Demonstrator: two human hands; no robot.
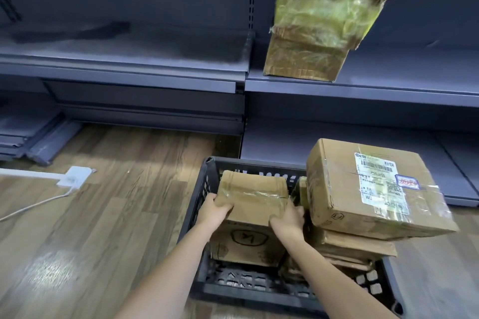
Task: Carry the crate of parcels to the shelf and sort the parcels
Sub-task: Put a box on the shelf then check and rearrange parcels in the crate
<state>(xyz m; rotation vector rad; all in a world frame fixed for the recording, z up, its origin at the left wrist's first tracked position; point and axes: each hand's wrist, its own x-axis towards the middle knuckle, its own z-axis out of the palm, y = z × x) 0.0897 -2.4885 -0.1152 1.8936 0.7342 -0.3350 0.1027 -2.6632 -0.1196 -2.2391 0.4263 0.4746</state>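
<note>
A black plastic crate point(204, 189) sits on the wooden floor in front of grey shelving. Inside its left half stands a small cardboard parcel point(252, 197) sealed with clear tape. My left hand point(213, 211) grips its left side and my right hand point(287, 219) grips its right side. A larger labelled parcel point(363, 186) lies tilted on top of a stack of flatter parcels point(355, 248) in the crate's right half. A tall taped box point(318, 23) stands on the middle shelf point(388, 80) at the right.
The left shelf bay point(124, 59) holds nothing but a dark smear. A low bottom shelf point(285, 142) runs behind the crate. A white power strip point(74, 176) with its cable lies on the floor at the left, near stacked grey shelf panels point(31, 137).
</note>
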